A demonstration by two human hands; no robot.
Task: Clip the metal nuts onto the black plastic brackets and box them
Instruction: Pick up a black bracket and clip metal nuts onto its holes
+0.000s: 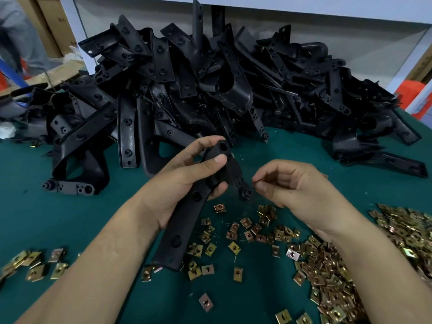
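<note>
1. Bracket (177, 230) in black plastic, held above the green table cover (46, 218), has its long axis slanting from a near end low at the left up and away to the right. The far end, with a round hole, tops out above the thumb.
2. A short side arm of that bracket branches down to the right and ends in a round boss just beside the right hand's fingertips.
3. The left hand (187, 183) grips the bracket's upper part, thumb pressed across the top face and fingers wrapped beneath.
4. The right hand (297, 185) is near the left one but apart from it, with its fingers curled and thumb pinched to forefinger. Whether a nut sits in that pinch cannot be told.
5. Metal nuts (327, 265), brass-coloured squares, lie loose on the cover under and right of the hands, thickest at the right edge. A few lie at the near left.
6. A pile of brackets (210, 78) is heaped across the far side of the table, pointing every way.
7. Cardboard cartons (46, 19) stand beyond the table at the far left. Their contents are hidden.
</note>
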